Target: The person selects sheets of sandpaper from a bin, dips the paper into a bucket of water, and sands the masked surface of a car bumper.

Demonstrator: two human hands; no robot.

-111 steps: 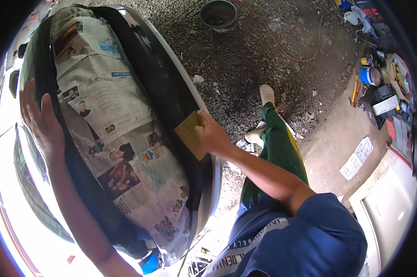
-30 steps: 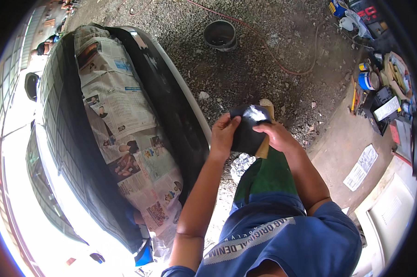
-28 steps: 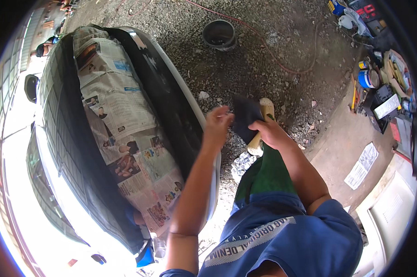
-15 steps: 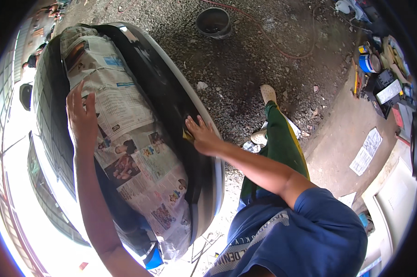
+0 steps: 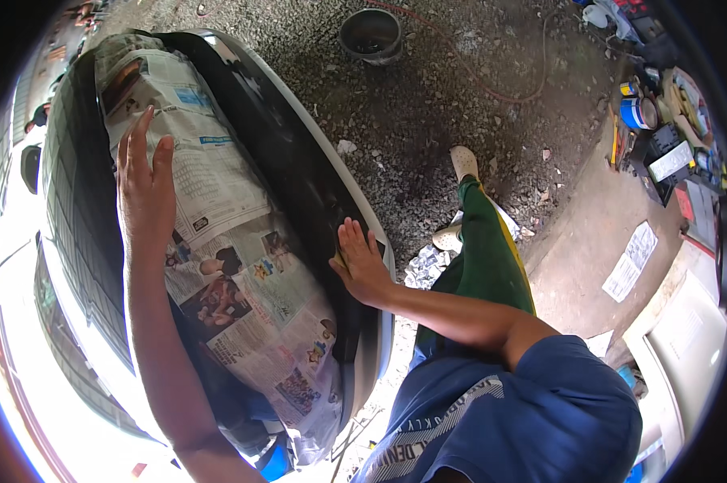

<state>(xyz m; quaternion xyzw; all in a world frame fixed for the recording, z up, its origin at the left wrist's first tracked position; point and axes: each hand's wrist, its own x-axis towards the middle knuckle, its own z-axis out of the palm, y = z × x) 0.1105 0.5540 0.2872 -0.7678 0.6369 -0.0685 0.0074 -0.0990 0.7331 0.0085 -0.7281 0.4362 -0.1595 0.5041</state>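
A long, curved black car panel (image 5: 276, 133) with a pale grey outer edge runs along my right side of the vehicle. Sheets of newspaper (image 5: 223, 189) cover its middle. My right hand (image 5: 363, 270) lies against the black strip near its outer edge, fingers stretched and together. Under that palm is a piece of yellow sandpaper (image 5: 339, 259), of which only a sliver shows at the thumb side. My left hand (image 5: 147, 181) is open, fingers apart, over the left edge of the newspaper. Whether it touches the surface I cannot tell.
A dark bucket (image 5: 371, 37) stands on the gravel ahead, near a reddish hose (image 5: 492, 90). Cans (image 5: 639, 113), tools and boxes crowd the far right. A printed sheet (image 5: 630, 262) lies on the ground. White panels (image 5: 685, 346) lean at the right.
My right hand has slid slightly nearer and to the right along the black strip, hiding more of the sandpaper. My left hand has shifted slightly, its fingers more upright.
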